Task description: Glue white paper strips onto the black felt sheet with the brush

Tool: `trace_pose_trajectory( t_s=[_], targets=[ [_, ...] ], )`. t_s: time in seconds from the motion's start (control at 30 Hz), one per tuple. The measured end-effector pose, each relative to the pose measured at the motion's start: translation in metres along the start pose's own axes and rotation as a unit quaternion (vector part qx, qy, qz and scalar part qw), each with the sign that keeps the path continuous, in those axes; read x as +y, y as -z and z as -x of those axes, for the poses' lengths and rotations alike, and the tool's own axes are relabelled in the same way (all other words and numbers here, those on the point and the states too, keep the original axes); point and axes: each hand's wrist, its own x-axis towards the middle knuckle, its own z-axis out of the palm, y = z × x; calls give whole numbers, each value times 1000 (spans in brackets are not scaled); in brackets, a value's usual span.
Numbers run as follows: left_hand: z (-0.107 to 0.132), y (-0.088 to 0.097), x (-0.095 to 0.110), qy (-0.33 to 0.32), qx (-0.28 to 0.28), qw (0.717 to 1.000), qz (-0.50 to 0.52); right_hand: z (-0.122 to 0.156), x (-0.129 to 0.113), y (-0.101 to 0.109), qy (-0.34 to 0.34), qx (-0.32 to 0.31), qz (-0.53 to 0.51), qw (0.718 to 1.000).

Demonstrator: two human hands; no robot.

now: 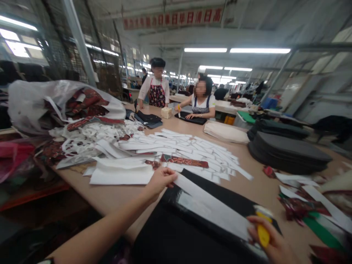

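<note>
My left hand (162, 179) pinches the far end of a long white strip (211, 200). The strip stretches diagonally over a black sheet (165, 234) that has a shiny, wet-looking band. At the strip's near end, my right hand (271, 238) is closed around a yellow-handled brush (263, 234) with a whitish head. The fingers of that hand touch or nearly touch the strip; blur hides which. Just beyond the sheet lie many loose white strips (189, 146) and a red patterned strip (187, 161).
A plastic bag of red fabric (90, 102) and white scraps (82, 139) lie left. Dark stacked pieces (288, 154) and coloured scraps (305, 205) are right. Across the table (110, 200), one person (158, 88) stands; another (202, 104) works on a black piece with a yellow-handled tool.
</note>
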Motion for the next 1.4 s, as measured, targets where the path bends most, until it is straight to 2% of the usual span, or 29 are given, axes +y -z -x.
trace_pose_trajectory(
  t_s=[0.07,0.13,0.27,0.37,0.6,0.9,1.2,1.4],
  targets=[
    [-2,-11,-20,29,-49,994,-88,-3,13,18,1,54,48,997],
    [-3,-20,-36,33,-84,984,-155,-6,29,26,-6,76,96,993],
    [-8,-29,-53,15,-116,963,-243,-8,54,31,-15,78,159,984],
    [-14,-29,-57,4,-137,940,-311,-10,61,33,-13,64,184,981],
    [-17,-27,-56,1,-142,898,-416,-15,60,25,-21,51,203,978],
    [-16,-28,-51,-2,-151,876,-459,-17,66,22,-50,24,210,976],
    [-6,-35,-50,-22,-126,845,-519,-5,40,14,-62,30,260,963],
    [-7,-35,-48,-14,-150,819,-554,6,25,1,-70,65,274,957]
  ],
)
